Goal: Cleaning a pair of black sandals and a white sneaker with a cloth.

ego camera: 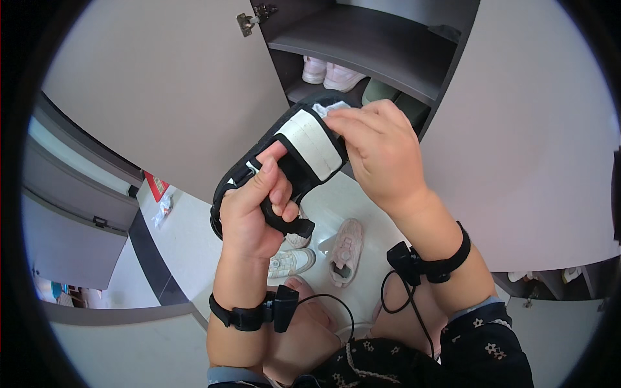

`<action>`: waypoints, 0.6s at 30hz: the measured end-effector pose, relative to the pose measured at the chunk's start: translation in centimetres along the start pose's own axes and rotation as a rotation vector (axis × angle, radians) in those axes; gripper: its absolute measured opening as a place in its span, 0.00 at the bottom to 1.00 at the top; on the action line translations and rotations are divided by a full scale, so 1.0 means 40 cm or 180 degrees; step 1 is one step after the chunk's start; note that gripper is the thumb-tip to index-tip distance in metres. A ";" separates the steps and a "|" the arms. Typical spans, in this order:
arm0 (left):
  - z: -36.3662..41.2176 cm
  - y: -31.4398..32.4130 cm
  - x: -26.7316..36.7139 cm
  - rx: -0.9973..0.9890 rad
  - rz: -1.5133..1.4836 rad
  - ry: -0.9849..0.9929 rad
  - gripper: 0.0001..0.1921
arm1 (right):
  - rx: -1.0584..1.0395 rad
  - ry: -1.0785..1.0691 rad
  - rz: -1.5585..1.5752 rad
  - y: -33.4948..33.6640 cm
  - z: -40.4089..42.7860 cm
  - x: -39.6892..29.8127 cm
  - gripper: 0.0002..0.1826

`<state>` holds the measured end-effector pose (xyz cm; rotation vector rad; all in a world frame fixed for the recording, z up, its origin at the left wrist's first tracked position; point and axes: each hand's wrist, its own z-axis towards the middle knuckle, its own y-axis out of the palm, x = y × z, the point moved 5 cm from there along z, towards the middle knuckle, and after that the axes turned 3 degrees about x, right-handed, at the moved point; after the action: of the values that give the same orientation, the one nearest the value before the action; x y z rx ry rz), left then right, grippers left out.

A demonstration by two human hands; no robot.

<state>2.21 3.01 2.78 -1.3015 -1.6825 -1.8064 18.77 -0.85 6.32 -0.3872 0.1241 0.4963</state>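
My left hand (254,208) grips a black sandal (310,143) by its heel end, with the fingers wrapped around the dark ankle strap. A wide white strap with black edging crosses the sandal's front, and the toe points up and to the right. Between the fingertips of my right hand (385,150) is a piece of white tissue or cloth (321,110), pressed against the toe area beside the white strap. The fingers hide most of this white piece. Each forearm wears a black band with a small device and a cable.
Beyond the sandal stands a dark-shelved shoe cabinet (364,41) holding pale pink sneakers (335,75) and green footwear (379,92). Its left door (170,97) and a right panel (524,145) flank it. On the tiles lie a pink sneaker (347,247), a white sneaker (293,262) and clear plastic (163,209).
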 end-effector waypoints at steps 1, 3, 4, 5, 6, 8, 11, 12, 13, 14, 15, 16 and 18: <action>0.003 -0.005 0.001 0.0004 0.0001 0.0005 0.16 | -0.0125 0.0169 -0.0028 0.004 -0.002 0.002 0.11; 0.016 -0.026 0.004 -0.0095 -0.0176 0.0060 0.15 | -0.0270 0.0268 0.0125 0.012 -0.012 0.005 0.11; 0.020 -0.036 0.003 -0.0170 -0.0222 0.0053 0.14 | -0.0416 0.0369 0.0272 0.018 -0.017 0.009 0.11; 0.026 -0.046 0.002 -0.0176 -0.0220 0.0054 0.14 | -0.0410 0.0368 0.0269 0.017 -0.020 0.009 0.11; 0.030 -0.053 0.004 -0.0197 -0.0309 0.0046 0.14 | -0.0542 0.0459 0.0340 0.024 -0.022 0.009 0.10; 0.036 -0.061 0.002 -0.0235 -0.0434 0.0017 0.13 | -0.0713 0.0546 0.0402 0.028 -0.019 0.006 0.08; 0.044 -0.064 -0.012 -0.0086 -0.0490 -0.0141 0.12 | -0.0939 0.0615 0.0218 0.027 -0.016 0.004 0.05; 0.047 -0.059 -0.015 -0.0089 -0.0488 -0.0145 0.12 | -0.0938 0.0619 0.0214 0.020 -0.013 0.003 0.05; 0.049 -0.058 -0.021 0.0003 -0.0363 -0.0163 0.12 | -0.1136 0.0559 -0.0019 0.019 -0.011 -0.001 0.05; 0.050 -0.057 -0.026 0.0096 -0.0238 -0.0180 0.12 | -0.1334 0.0497 -0.0251 0.019 -0.010 -0.003 0.04; 0.049 -0.048 -0.029 0.0087 -0.0238 -0.0182 0.12 | -0.1330 0.0499 -0.0258 0.011 -0.008 -0.001 0.04; 0.047 -0.038 -0.030 0.0112 -0.0183 -0.0164 0.12 | -0.1289 0.0472 -0.0331 0.002 -0.005 0.003 0.05; 0.047 -0.034 -0.031 0.0067 -0.0121 -0.0125 0.12 | -0.1249 0.0442 -0.0404 -0.015 -0.003 0.025 0.07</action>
<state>2.54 4.65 0.75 -1.3132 -1.7534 -1.7904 19.92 -0.94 6.20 -0.8092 0.1356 0.3664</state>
